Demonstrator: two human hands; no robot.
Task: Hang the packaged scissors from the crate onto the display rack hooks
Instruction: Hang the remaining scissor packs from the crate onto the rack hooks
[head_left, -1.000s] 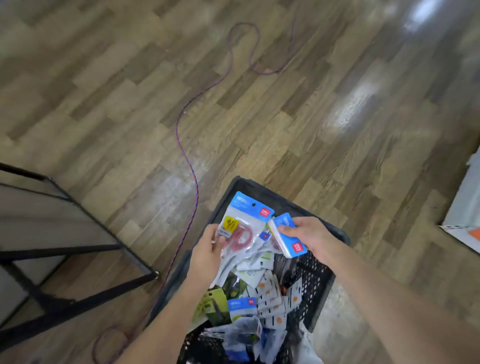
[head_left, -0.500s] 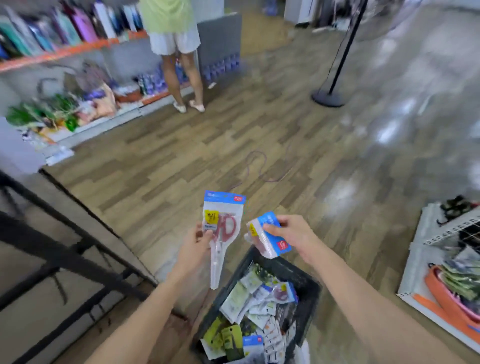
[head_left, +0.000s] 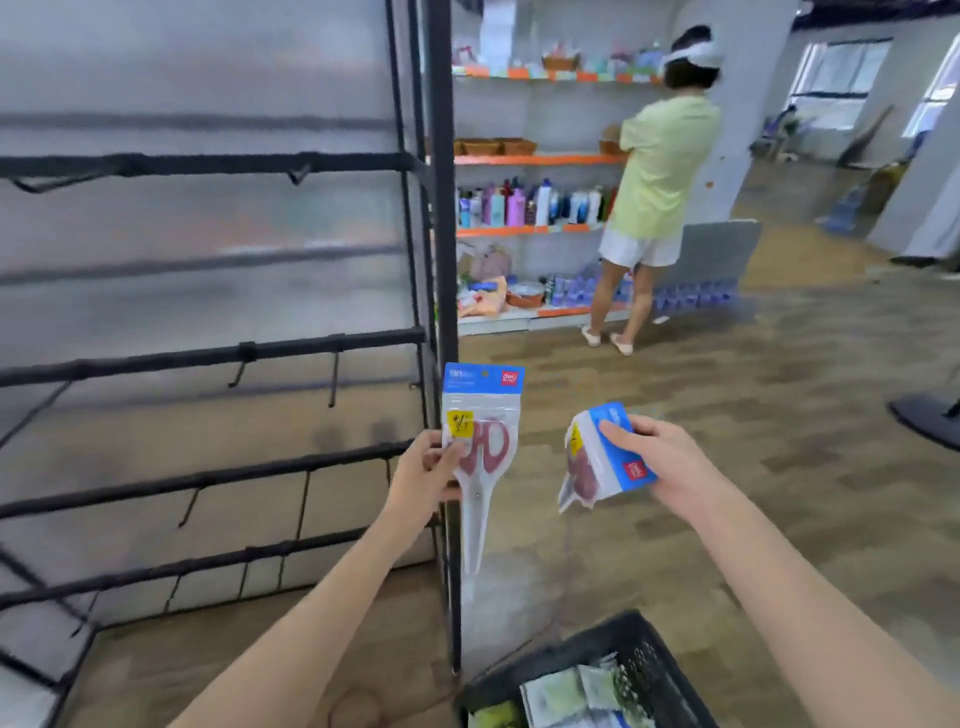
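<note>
My left hand (head_left: 426, 470) pinches a packaged pair of red-handled scissors (head_left: 482, 441) upright, blue header card on top, just in front of the rack's right post. In my right hand (head_left: 657, 462) is a second scissors package (head_left: 602, 457), gripped and tilted sideways. The black display rack (head_left: 208, 358) fills the left side, its horizontal bars carrying bare hooks (head_left: 332, 379). A black crate (head_left: 587, 675) with several more packages sits at the bottom edge, below my right arm.
A person in a yellow shirt (head_left: 654, 171) stands at stocked shelves (head_left: 530, 208) behind the rack. A round black stand base (head_left: 930, 415) sits on the wooden floor at the right edge.
The view swung up from the crate to the rack. Both hands lifted their packages out of the crate and up toward the rack, the left one now beside the post.
</note>
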